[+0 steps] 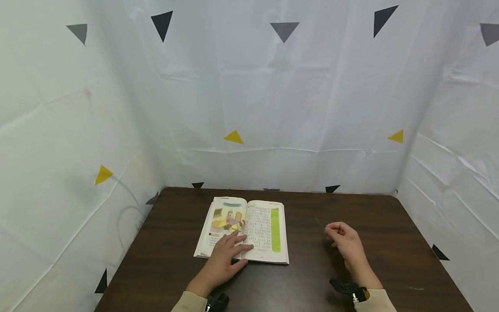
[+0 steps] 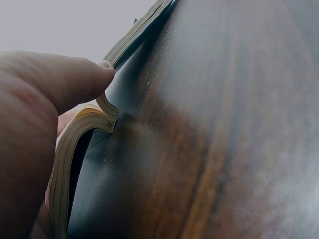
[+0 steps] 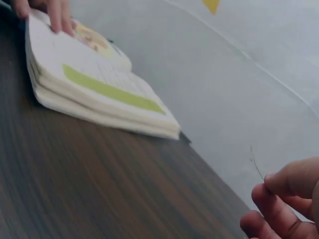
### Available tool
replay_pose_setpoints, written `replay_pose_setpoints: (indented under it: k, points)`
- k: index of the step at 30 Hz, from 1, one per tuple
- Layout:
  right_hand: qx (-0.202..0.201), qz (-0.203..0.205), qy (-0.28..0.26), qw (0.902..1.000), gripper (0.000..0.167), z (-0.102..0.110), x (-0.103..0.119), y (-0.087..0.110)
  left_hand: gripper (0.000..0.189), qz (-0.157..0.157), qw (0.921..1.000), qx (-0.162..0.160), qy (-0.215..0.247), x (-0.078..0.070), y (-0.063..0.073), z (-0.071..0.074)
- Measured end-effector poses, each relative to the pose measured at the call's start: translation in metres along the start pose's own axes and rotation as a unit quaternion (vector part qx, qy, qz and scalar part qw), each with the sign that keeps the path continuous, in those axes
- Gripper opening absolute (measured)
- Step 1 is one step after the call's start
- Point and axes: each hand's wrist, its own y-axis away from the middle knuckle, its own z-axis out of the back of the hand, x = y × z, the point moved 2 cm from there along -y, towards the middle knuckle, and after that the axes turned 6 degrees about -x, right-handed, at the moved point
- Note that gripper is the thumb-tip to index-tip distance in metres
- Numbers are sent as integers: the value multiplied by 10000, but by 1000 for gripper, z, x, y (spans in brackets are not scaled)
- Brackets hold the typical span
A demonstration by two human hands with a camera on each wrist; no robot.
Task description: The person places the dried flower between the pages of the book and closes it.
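Note:
An open book [image 1: 259,229] lies on the dark wooden table, with a coloured picture on its left page and text beside a green strip on its right page. My left hand [image 1: 224,258] rests on the lower middle of it, fingers spread across the fold. In the left wrist view the thumb [image 2: 82,82] is at the bottom edge of the book [image 2: 62,169]. To the right of the book, above the table, my right hand [image 1: 347,242] pinches a thin dry plant stem [image 3: 256,166] between thumb and forefinger. The stem's tip points up and away from the fingers.
The wooden table [image 1: 273,286] reaches back to white sheeting [image 1: 273,95] with dark and yellow triangles, which also hangs at both sides. A dark strap [image 1: 347,287] is on the right wrist, and another strap [image 1: 218,302] on the left.

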Motion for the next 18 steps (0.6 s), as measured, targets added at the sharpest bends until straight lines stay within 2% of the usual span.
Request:
replay_pose_setpoints:
  k: [9,18]
  points:
    - [23,-111,-462,9989,25,-53,7,9,44,-27,10000,54,-11,-2,0,0]
    - [301,-203,-745,9966,17,-122,26,28,45,-92,9999,-2,-51,-2,0,1]
